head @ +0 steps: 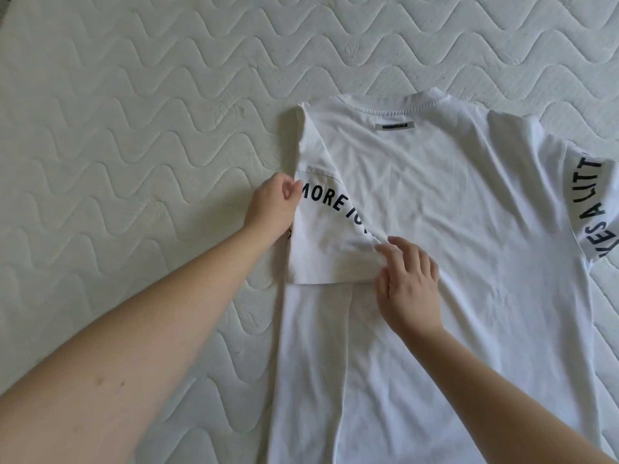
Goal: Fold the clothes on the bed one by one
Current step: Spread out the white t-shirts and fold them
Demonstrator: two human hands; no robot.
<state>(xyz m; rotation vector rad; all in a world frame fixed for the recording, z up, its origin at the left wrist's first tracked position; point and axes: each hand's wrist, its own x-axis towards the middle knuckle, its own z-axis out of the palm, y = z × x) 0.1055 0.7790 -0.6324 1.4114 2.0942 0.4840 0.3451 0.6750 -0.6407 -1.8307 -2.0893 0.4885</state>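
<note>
A white T-shirt (pixel 452 212) lies flat on the bed, collar away from me, with a small grey label under the neckline. Its left side and left sleeve (pixel 321 229) are folded inward over the body, and black letters curve across that sleeve. My left hand (pixel 273 207) pinches the folded left edge at the sleeve. My right hand (pixel 407 279) rests with fingers spread on the sleeve's lower inner corner, pressing it flat. The right sleeve (pixel 586 199), with black lettering, still lies spread out at the right edge of view.
The white quilted mattress (pixel 134 128) with a wavy stitch pattern fills the view to the left and behind the shirt. A dark strip shows at the top left corner, beyond the mattress edge.
</note>
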